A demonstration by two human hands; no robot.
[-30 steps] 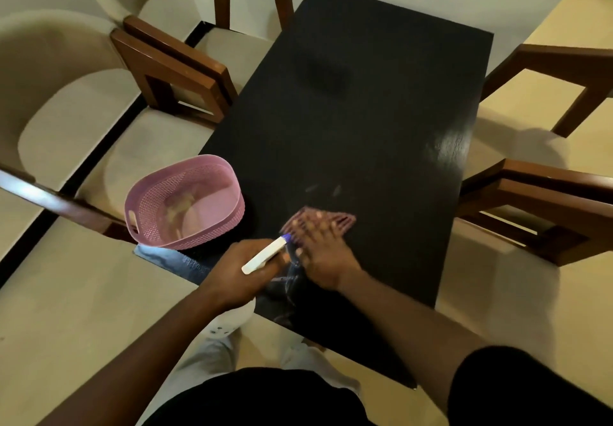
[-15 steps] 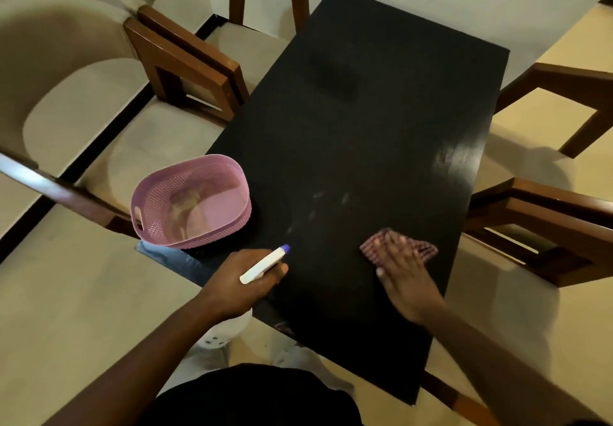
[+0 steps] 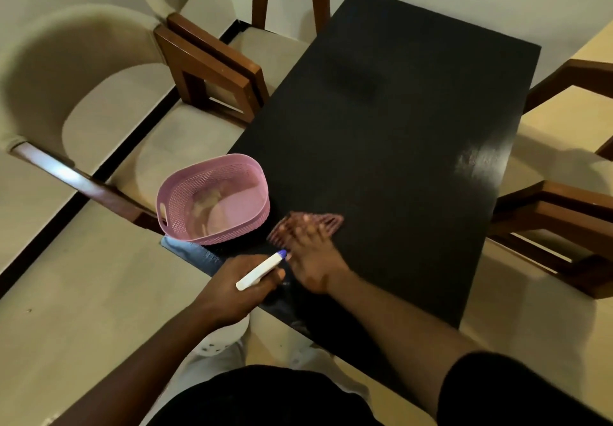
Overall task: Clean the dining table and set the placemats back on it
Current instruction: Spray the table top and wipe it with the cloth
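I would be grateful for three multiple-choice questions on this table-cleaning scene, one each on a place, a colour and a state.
1. Where does the basket stand?
A) on a chair seat
B) on the near left corner of the table
C) on the floor

2. What colour is the basket?
A) pink
B) green
C) white

3. What is the right hand doing?
A) hanging idle
B) reaching into the basket
C) pressing flat on the cloth

Answers: 1 B, its base sits on the black top; 2 A, its lattice walls are pink; 3 C, straight fingers lie on the cloth, while the left hand grips the spray bottle.
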